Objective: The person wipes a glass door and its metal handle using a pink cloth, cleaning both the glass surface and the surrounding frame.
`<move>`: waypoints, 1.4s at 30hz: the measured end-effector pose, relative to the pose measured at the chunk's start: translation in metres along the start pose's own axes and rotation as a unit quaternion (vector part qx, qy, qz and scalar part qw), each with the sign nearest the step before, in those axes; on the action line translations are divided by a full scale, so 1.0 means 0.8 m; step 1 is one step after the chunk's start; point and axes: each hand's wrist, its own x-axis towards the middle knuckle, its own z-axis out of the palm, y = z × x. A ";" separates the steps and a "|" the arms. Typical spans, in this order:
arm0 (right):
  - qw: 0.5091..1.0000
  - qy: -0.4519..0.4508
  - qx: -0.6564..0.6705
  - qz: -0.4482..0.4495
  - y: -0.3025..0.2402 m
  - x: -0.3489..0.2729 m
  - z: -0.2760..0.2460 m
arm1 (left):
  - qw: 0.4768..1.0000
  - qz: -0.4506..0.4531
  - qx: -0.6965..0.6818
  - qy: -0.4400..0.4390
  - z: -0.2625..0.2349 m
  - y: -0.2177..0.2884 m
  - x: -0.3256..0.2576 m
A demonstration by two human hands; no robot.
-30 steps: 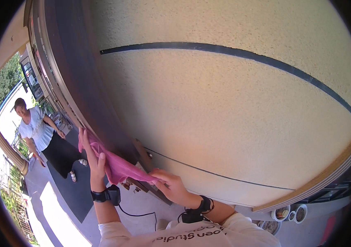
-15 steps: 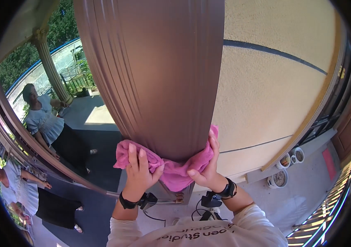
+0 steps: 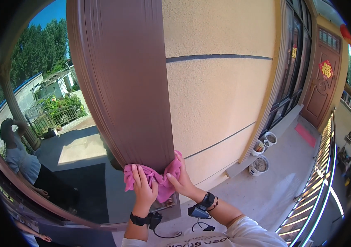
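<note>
Head view, the only one: both hands press a pink cloth [image 3: 153, 178] against the lower part of a ribbed brown column [image 3: 122, 82] that rises from about the centre of the picture to twelve o'clock. The cloth sits just below centre, bunched and wrapped across the column's front, touching it.

What could go wrong, as I judge it: the cloth is gathered unevenly, thick in the middle and thin at the edges, so it may slide off the rounded ribs and drop to the paving if the grip slackens. Bare fingertips could also rub straight on the grooves where the cloth does not cover them. A cable hangs from the wrist device toward six o'clock and might snag on an arm. A person stands reflected in the dark glass [image 3: 81, 181] at eight o'clock, near enough that a wide elbow swing deserves care.

The left hand [image 3: 142, 187] comes up from six o'clock, wrist nearly straight, a black band [image 3: 139, 219] on it. Its fingers lie close together, curled over the cloth's left part and clamped on it.

The right hand [image 3: 181, 181] comes in from five o'clock, forearm slanted, wrist bent inward, also wearing a black band with a small device [image 3: 200, 208]. Its fingers are slightly spread, flat on the cloth's right part, thumb tucked beneath.

White pots [image 3: 260, 158] stand by the cream wall [image 3: 220, 103] at three o'clock.
</note>
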 end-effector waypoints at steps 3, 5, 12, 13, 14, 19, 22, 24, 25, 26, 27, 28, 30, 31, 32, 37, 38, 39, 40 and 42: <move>0.995 -0.007 -0.086 -0.058 -0.013 0.031 -0.016 | 0.997 0.021 0.074 0.003 -0.016 0.002 0.038; 0.989 0.005 -0.085 -0.119 -0.042 0.086 -0.014 | 0.988 0.063 0.117 0.084 -0.056 0.008 0.106; 0.990 0.049 0.031 -0.130 -0.102 0.147 -0.003 | 0.959 0.136 0.111 0.223 -0.105 0.019 0.187; 0.992 0.046 0.009 -0.119 -0.094 0.124 -0.001 | 0.962 0.135 0.118 0.208 -0.101 0.017 0.168; 0.994 0.040 -0.012 -0.105 -0.076 0.098 0.004 | 0.965 0.131 0.126 0.191 -0.091 0.005 0.141; 0.993 -0.033 -0.115 0.002 -0.011 -0.029 -0.012 | 0.993 0.045 0.106 0.006 -0.042 -0.037 -0.021; 0.972 0.006 -0.230 -0.048 -0.029 -0.039 -0.029 | 0.992 0.027 0.111 -0.060 -0.046 -0.045 -0.031; 0.957 0.059 -0.253 -0.130 -0.071 -0.014 -0.023 | 0.988 0.042 0.139 -0.050 -0.069 -0.054 -0.012; 0.952 0.074 -0.253 -0.156 -0.088 0.000 -0.016 | 0.987 0.051 0.149 -0.009 -0.085 -0.058 0.004; 0.947 0.088 -0.251 -0.182 -0.106 0.014 -0.004 | 0.985 0.063 0.157 0.029 -0.108 -0.065 0.020; 0.939 0.106 -0.262 -0.194 -0.121 0.031 0.009 | 0.981 0.092 0.153 0.080 -0.130 -0.071 0.037; 0.930 0.125 -0.276 -0.207 -0.135 0.050 0.022 | 0.971 0.122 0.145 0.148 -0.148 -0.076 0.055; 0.949 0.168 -0.212 -0.160 -0.155 0.085 0.051 | 0.934 0.183 0.167 0.255 -0.181 -0.087 0.089; 0.947 0.168 -0.187 -0.201 -0.171 0.095 0.073 | 0.937 0.152 0.087 0.301 -0.195 -0.108 0.096; 0.942 0.167 -0.165 -0.239 -0.183 0.105 0.092 | 0.932 0.154 0.116 0.308 -0.212 -0.117 0.100; 0.879 0.224 -0.209 -0.366 -0.164 0.118 0.181 | 0.926 0.226 0.217 0.209 -0.221 -0.136 0.083; 0.882 0.169 -0.301 -0.320 -0.139 0.109 0.188 | 0.932 0.225 0.221 0.180 -0.202 -0.152 0.064; 0.870 0.149 -0.350 -0.314 -0.120 0.096 0.203 | 0.939 0.212 0.225 0.150 -0.201 -0.157 0.046; 0.852 0.127 -0.406 -0.305 -0.098 0.078 0.214 | 0.933 0.193 0.285 0.105 -0.194 -0.171 0.019; 0.850 0.086 -0.443 -0.273 -0.064 0.024 0.238 | 0.954 0.160 0.247 0.055 -0.180 -0.208 -0.052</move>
